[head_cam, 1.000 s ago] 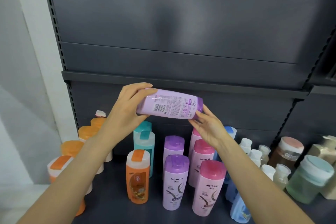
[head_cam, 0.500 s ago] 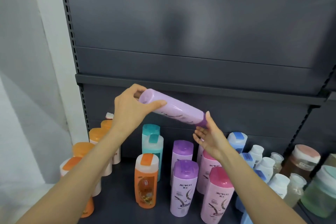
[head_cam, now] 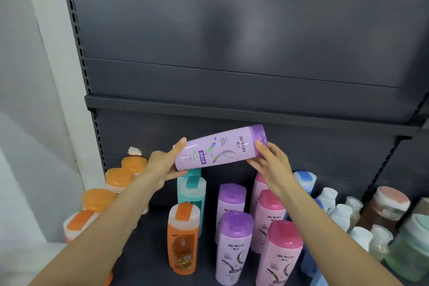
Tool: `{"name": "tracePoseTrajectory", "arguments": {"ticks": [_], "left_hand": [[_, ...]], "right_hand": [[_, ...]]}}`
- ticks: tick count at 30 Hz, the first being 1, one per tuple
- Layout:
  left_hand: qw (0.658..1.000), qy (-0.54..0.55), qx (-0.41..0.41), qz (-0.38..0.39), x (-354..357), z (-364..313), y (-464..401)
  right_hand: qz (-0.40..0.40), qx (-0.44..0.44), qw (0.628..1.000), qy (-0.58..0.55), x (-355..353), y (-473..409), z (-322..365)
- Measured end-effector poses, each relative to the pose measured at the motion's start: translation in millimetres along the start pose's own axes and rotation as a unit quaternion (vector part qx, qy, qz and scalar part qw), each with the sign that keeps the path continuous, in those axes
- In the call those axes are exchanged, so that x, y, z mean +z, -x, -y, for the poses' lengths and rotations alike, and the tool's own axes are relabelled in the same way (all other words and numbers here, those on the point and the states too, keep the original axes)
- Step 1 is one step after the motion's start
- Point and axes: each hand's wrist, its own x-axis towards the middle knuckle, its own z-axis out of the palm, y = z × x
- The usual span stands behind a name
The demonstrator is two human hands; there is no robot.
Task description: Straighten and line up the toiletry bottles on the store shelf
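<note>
I hold a lilac bottle with a purple cap (head_cam: 218, 151) sideways in the air above the shelf, its front label facing me and the cap end up to the right. My left hand (head_cam: 163, 166) grips its base end. My right hand (head_cam: 271, 165) holds the cap end. Below stand two purple-capped bottles (head_cam: 233, 246), pink-capped bottles (head_cam: 279, 255), an orange bottle (head_cam: 183, 239), teal bottles (head_cam: 191, 189) and several orange-capped bottles (head_cam: 118, 180) at the left.
The dark shelf floor (head_cam: 148, 262) carries the bottles. An upper shelf edge (head_cam: 232, 111) runs just above my hands. Blue bottles (head_cam: 304, 179), small white-capped bottles (head_cam: 341, 213) and large jars (head_cam: 385, 206) crowd the right. A white wall (head_cam: 27, 100) borders the left.
I have turned the lilac bottle so its front label faces me, and its cap end has risen on the right. Both hands stay on it. My view has shifted left and down.
</note>
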Motion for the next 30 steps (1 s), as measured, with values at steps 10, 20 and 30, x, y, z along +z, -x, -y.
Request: {"name": "tracePoseTrajectory", "arguments": {"ticks": [10, 20, 30], "left_hand": [[0.991, -0.131, 0.033, 0.000, 26, 14, -41], [0.829, -0.494, 0.261, 0.026, 18, 33, -60], [0.757, -0.606, 0.228, 0.092, 9, 51, -69]], "right_hand": [[-0.068, -0.087, 0.986, 0.125, 14, -19, 20], [0.006, -0.139, 0.946, 0.294, 5, -57, 9], [0.069, -0.124, 0.874, 0.465, -5, -73, -27]]}}
